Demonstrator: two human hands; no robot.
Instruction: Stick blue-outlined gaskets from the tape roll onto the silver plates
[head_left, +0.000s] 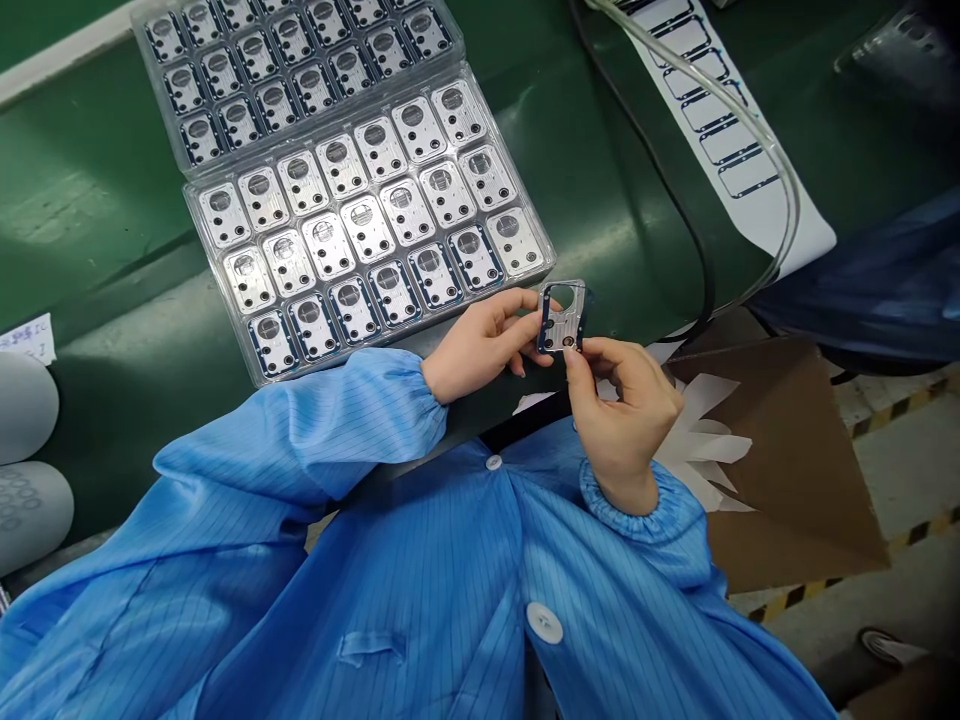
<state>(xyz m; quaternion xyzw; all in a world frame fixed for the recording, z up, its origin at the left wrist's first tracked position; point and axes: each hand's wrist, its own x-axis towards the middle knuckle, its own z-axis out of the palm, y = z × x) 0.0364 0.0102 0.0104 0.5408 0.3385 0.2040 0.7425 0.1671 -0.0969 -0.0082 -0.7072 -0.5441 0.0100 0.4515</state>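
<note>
A small silver metal plate (571, 328) with a dark blue adhesive frame along its edge is held in front of me, tilted. It has a large opening at the top and dark round holes near the bottom. My left hand (487, 345) grips its left edge, some fingers hidden behind it. My right hand (626, 415) pinches its lower right edge between thumb and fingers. Left of the plate lies a clear plastic tray (216, 250) with rows of similar plates. Its nearest row mostly bears blue frames; the rows behind are bare silver.
A second clear tray (156, 85) of blue-framed plates adjoins the first on the green table (90, 230). A white strip (799, 235) with blue frame outlines, a black cable (660, 180) and a clear tube (784, 165) lie right. Below is a cardboard box (810, 470) with paper strips (712, 445).
</note>
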